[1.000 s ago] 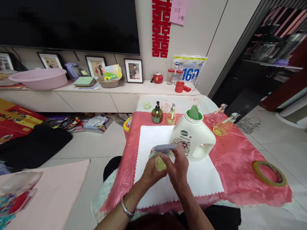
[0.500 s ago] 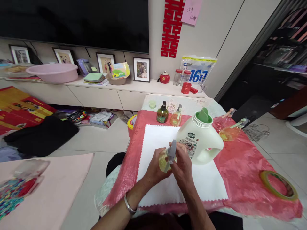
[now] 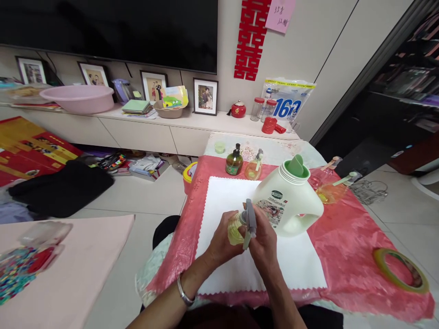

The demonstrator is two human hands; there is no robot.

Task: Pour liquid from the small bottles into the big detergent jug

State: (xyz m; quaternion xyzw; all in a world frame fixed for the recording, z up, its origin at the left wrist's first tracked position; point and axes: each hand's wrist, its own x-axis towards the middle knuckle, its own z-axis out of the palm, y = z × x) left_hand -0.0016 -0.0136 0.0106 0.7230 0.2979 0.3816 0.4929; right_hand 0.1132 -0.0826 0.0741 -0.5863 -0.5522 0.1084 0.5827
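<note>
In my left hand (image 3: 219, 240) is a clear spray bottle (image 3: 235, 232) with yellowish liquid, its fingers wrapped round the body. My right hand (image 3: 264, 235) grips the grey trigger head (image 3: 251, 218) on top of that bottle. Both hands are above a white scallop-edged sheet (image 3: 222, 196). Close beyond the right hand stands a large pale green detergent jug (image 3: 291, 201), uncapped, with a green spout in its neck. Part of its label is hidden by my right hand.
A dark green pump bottle (image 3: 234, 162) and an orange spray bottle (image 3: 254, 169) stand behind the sheet. Two more spray bottles (image 3: 331, 192) are right of the jug. A tape roll (image 3: 380, 262) lies on the red table cover (image 3: 350, 256). A small green cup (image 3: 220, 147) sits far left.
The grey trigger head has turned slightly in my right hand, while my left hand keeps hold of the bottle body. The whole view has shifted a little.
</note>
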